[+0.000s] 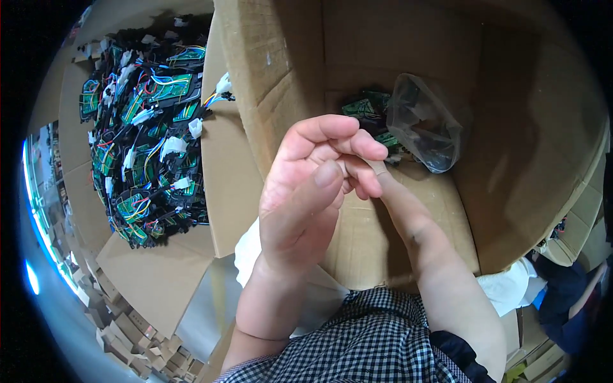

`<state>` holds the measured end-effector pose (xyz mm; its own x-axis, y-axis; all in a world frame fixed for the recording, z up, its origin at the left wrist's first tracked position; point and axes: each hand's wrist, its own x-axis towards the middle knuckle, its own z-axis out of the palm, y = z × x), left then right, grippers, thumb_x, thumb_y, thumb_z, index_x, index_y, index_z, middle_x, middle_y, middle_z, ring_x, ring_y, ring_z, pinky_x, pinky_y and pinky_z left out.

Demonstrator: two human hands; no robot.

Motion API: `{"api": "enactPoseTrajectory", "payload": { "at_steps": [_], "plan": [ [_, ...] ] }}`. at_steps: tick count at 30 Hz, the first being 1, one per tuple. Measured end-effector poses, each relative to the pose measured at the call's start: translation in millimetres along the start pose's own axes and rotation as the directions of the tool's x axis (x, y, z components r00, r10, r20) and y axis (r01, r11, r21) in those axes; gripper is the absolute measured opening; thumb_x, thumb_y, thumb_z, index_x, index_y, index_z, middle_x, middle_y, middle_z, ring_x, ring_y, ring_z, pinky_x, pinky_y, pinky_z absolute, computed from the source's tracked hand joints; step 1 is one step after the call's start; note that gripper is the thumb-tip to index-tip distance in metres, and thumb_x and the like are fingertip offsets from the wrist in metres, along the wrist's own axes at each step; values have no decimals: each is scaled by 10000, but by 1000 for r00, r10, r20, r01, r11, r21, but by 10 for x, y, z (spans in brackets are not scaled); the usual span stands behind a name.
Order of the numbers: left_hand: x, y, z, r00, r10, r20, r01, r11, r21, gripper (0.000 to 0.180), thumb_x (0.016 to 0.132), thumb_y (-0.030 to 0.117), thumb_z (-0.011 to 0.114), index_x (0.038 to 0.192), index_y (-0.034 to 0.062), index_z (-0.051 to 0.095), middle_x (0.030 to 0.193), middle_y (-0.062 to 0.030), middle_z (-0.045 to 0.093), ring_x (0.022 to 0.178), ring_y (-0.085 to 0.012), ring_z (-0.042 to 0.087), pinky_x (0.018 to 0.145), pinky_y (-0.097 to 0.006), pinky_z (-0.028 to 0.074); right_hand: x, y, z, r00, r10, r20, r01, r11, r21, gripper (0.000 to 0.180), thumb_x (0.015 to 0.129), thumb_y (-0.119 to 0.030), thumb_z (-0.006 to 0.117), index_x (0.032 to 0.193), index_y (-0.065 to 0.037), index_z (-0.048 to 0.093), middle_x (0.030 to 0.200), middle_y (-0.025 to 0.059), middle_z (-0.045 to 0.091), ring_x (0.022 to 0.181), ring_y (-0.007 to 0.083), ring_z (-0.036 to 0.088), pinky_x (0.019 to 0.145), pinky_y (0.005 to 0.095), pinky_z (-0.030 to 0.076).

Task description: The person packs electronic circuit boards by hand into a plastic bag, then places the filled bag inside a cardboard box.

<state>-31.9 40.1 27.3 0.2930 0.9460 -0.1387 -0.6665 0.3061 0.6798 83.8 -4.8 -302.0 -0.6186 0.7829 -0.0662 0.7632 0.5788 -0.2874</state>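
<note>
My left hand [306,185] is raised in front of the large cardboard box [399,236]. Its palm is turned to the right, the fingers are loosely bent and the thumb stands apart; nothing shows in it. Behind its fingertips is my right hand [397,199], seen edge-on, with its fingers hidden by the left. The two hands overlap in the picture and seem to touch. Inside the box, beyond the hands, lie a few green circuit boards [362,108] with dark parts. A clear plastic bag [424,127] rests beside and partly over them.
At the left, another open cardboard box [156,271] holds a heap of green circuit boards [172,89] with coloured wires and white connectors. Some wires hang over toward the large box's wall. Many cartons [137,329] stand at the lower left. Another person [565,300] is at the right edge.
</note>
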Motion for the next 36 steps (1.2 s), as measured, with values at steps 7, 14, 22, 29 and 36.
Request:
{"api": "enactPoseTrajectory", "payload": {
  "at_steps": [7, 14, 22, 29, 36],
  "plan": [
    [-24, -2, 59, 989, -62, -137, 86, 981, 176, 318, 914, 124, 476, 1208, 4, 462, 1102, -155, 569, 874, -189, 577, 789, -277, 441, -167, -185, -799, 847, 520, -106, -255, 574, 778, 473, 718, -178, 649, 1163, -57, 542, 934, 148, 603, 915, 301, 550, 825, 414, 426],
    [-205, -641, -73, 992, 78, -96, 38, 549, 835, 663, 816, 333, 684, 1287, -2, 360, 1198, -163, 467, 1136, -250, 445, 959, -368, 384, -642, -703, -2355, 428, 809, -403, -126, 494, 860, 492, 715, -92, 739, 1144, 20, 525, 1004, 156, 574, 943, 297, 568, 831, 355, 459],
    [-507, -715, 410, 989, -101, 107, 29, 848, 530, 804, 748, 302, 766, 1324, 41, 269, 1114, -100, 456, 1052, -184, 478, 906, -335, 431, -1293, -923, -2849, 692, 548, -470, 47, 615, 787, 573, 713, -9, 652, 1255, 20, 468, 1249, 174, 434, 1148, 300, 469, 947, 359, 419],
    [-954, -714, 597, 930, -252, 268, 125, 902, 414, 728, 788, 100, 681, 1383, 54, 265, 1080, -41, 486, 1007, -110, 501, 867, -266, 459, -1777, -948, -2955, 544, 717, -436, 313, 308, 898, 603, 890, -40, 559, 1419, -53, 270, 1136, 106, 515, 950, 170, 566, 820, 298, 501],
    [-1540, -839, 739, 916, -337, 220, 269, 920, 286, 747, 765, 205, 674, 1381, 58, 278, 1123, -63, 494, 1019, -119, 477, 899, -265, 402, -2030, -1036, -3415, 607, 185, -773, 85, 952, 294, 164, 759, 25, 651, 909, -23, 604, 773, 49, 604, 764, 189, 573, 693, 273, 470]
  ]
}}
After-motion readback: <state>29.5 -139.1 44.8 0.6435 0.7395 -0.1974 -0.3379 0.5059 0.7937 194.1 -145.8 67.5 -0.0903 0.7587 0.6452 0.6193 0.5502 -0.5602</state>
